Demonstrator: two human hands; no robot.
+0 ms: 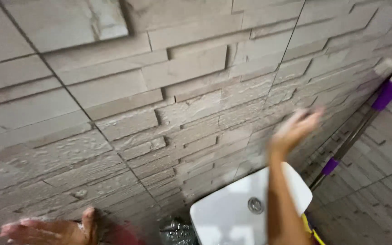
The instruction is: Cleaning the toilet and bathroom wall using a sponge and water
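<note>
The right hand, blurred, is raised open against the grey stone-tile wall above a white basin, its grip holding nothing. The basin shows only its metal drain. The left hand lies flat and open on the soapy lower wall, empty.

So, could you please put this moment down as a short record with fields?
setting: grey stone-textured tiled wall, wet and soapy in its lower part
left hand: left hand open, foam on the fingers, low at the wall, holding nothing
right hand: right hand raised, open and blurred, close to the wall; contact cannot be told
fixture: white washbasin with metal drain, below the right forearm
leaning at right: pole with purple bands propped in the wall corner
</note>
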